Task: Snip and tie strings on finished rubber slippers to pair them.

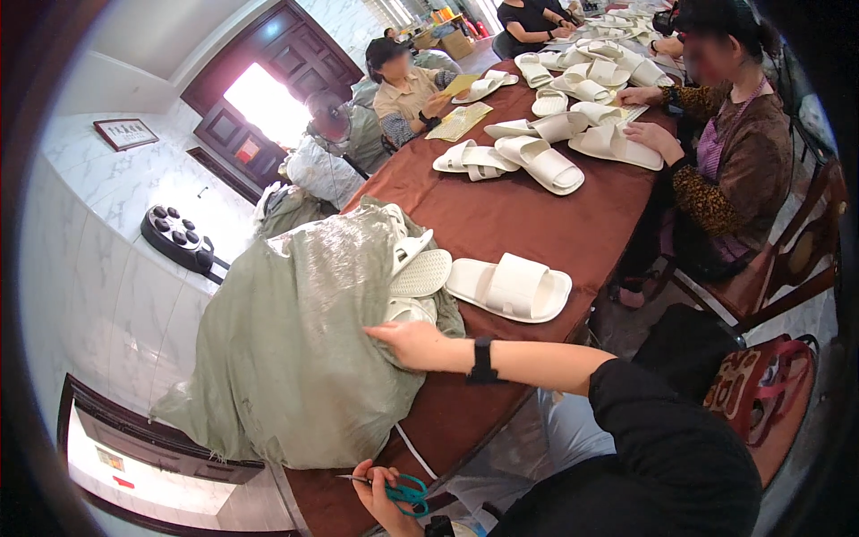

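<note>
Green woven sack [286, 358] is pressed flat-handed by the right hand [407, 343] at its mouth on the tabletop [501, 219]; teal scissors [403, 492] are gripped by the left hand [380, 497]; white slippers [416, 273] remain mostly inside, one pair [510, 286] already out

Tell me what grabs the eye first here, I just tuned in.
A bulky grey-green sack fills the near end of the brown table, white slippers spilling from its open mouth. The right hand rests on the sack at that opening, while the left hand at the bottom edge holds teal scissors. Further up the table lie many more white slippers, with other people seated around them.
</note>
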Available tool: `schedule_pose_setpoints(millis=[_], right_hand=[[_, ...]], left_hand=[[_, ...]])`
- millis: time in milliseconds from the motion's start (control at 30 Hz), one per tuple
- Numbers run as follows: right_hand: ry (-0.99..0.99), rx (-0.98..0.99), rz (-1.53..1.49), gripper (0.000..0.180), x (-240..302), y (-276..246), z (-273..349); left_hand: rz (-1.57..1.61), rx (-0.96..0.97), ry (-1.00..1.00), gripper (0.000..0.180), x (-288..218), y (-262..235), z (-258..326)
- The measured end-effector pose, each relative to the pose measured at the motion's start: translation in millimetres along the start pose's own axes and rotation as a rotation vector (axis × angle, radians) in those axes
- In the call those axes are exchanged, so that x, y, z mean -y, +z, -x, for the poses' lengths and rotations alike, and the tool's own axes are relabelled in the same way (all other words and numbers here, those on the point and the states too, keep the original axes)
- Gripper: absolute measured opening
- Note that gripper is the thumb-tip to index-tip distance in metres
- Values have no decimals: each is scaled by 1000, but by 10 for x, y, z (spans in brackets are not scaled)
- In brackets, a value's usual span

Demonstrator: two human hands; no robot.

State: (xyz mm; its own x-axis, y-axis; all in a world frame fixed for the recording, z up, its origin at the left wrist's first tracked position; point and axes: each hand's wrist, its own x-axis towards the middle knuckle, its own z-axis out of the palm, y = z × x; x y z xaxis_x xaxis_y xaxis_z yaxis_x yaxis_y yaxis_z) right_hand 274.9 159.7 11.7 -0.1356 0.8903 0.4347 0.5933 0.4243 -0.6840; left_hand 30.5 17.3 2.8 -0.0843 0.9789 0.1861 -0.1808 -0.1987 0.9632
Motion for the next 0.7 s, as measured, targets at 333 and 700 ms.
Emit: schedule_pose_setpoints(millis=[333, 700], right_hand=[[-503, 180, -388, 68, 982, 1392, 5], [-799, 424, -69, 60, 1307, 2427, 101]], left_hand=[[-267, -109, 169, 30, -383, -127, -286], [-761, -336, 389, 30, -255, -534, -216]])
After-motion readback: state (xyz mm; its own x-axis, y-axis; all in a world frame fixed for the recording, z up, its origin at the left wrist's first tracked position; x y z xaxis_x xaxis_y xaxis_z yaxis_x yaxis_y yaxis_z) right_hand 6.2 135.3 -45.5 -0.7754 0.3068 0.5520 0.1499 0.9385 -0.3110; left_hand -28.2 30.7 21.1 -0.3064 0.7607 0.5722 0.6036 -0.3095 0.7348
